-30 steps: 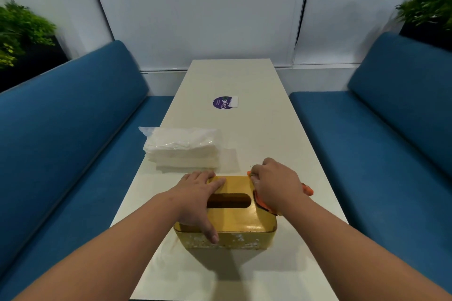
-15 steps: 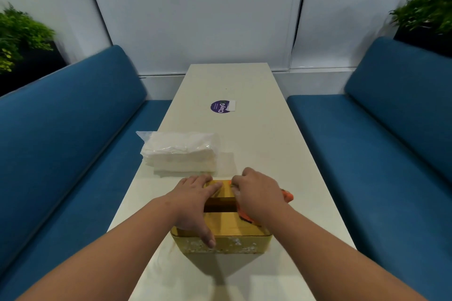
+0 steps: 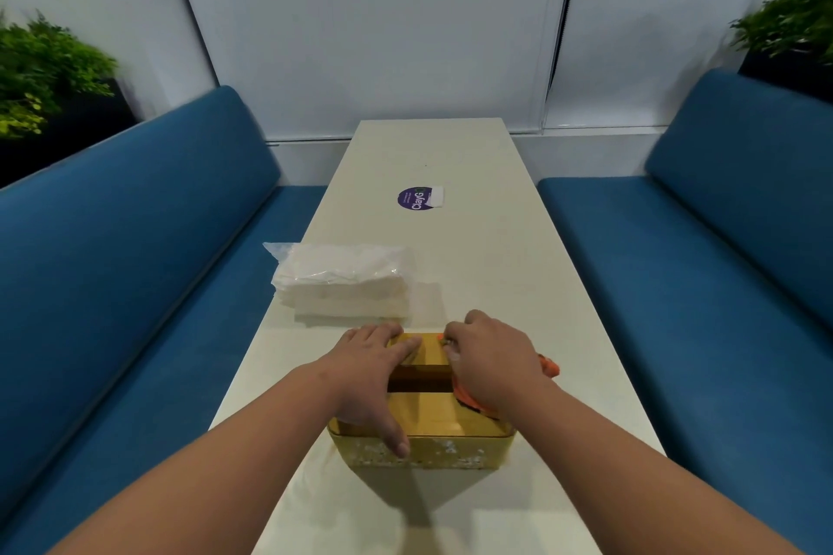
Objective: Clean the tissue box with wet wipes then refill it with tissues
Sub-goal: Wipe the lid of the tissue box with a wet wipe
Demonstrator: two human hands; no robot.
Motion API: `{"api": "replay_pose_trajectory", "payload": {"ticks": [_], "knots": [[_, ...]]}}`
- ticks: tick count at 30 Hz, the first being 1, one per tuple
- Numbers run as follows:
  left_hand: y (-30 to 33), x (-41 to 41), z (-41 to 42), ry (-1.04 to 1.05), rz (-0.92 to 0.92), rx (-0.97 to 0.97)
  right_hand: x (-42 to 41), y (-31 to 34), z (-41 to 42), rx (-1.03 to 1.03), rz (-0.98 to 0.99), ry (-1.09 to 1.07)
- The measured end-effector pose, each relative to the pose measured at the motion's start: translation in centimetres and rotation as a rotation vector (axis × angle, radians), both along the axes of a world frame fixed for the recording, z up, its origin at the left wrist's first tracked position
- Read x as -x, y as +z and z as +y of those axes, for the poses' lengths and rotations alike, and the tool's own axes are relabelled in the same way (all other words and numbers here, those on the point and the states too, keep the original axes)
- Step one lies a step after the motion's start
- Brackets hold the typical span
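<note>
Yellow tissue box (image 3: 435,410) steadied on white table (image 3: 487,266) by left hand (image 3: 369,379), orange cloth (image 3: 547,367) pressed onto lid by right hand (image 3: 489,358), tissue pack (image 3: 342,279) laid beyond

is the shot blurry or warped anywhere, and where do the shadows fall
Head view: wide-angle bending bows the blue benches and wall lines outward; the left plant is smeared at the edge. The tissue box casts a soft shadow toward the camera on the table; both hands look sharp.
</note>
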State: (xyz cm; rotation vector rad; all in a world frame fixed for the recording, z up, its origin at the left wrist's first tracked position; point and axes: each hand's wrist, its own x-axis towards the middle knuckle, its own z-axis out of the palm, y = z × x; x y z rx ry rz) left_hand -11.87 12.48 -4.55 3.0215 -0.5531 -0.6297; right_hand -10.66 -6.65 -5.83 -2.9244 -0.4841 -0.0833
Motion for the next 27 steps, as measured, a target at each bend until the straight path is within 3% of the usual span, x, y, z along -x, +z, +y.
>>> {"api": "replay_pose_trajectory", "payload": {"ticks": [4, 7, 9, 13, 15, 17, 20, 23, 27], "knots": [[0.0, -0.2, 0.3, -0.005, -0.006, 0.01, -1.8, 0.8, -2.5, 0.008, 0.0, -0.15], [0.8, -0.3, 0.4, 0.034, 0.012, 0.101, -2.5, 2.7, -1.6, -0.254, -0.023, -0.194], [2.0, 0.0, 0.0, 0.145, -0.031, 0.351, -2.6, 4.5, 0.3, -0.593, -0.002, -0.188], [5.8, 0.1, -1.4, 0.532, 0.001, 1.192, -1.7, 7.5, 5.1, -1.113, 0.181, -0.07], [6.7, -0.3, -1.1, 0.646, -0.023, 1.359, -1.3, 8.0, 6.8, -1.242, 0.324, -0.045], [6.6, -0.7, 0.0, 0.747, -0.146, 1.352, -1.1, 8.3, 7.5, -1.303, 0.496, -0.03], [5.9, -0.6, 2.5, 0.855, -0.254, 1.324, -1.0, 8.0, 7.1, -1.059, 0.451, 0.055], [4.8, 0.2, 5.1, 0.95, -0.301, 1.19, -0.6, 7.0, 5.7, -0.552, 0.297, 0.118], [2.5, 1.7, 7.2, 1.031, -0.285, 0.861, 1.0, 4.6, 4.9, -0.031, 0.443, 0.227]]}}
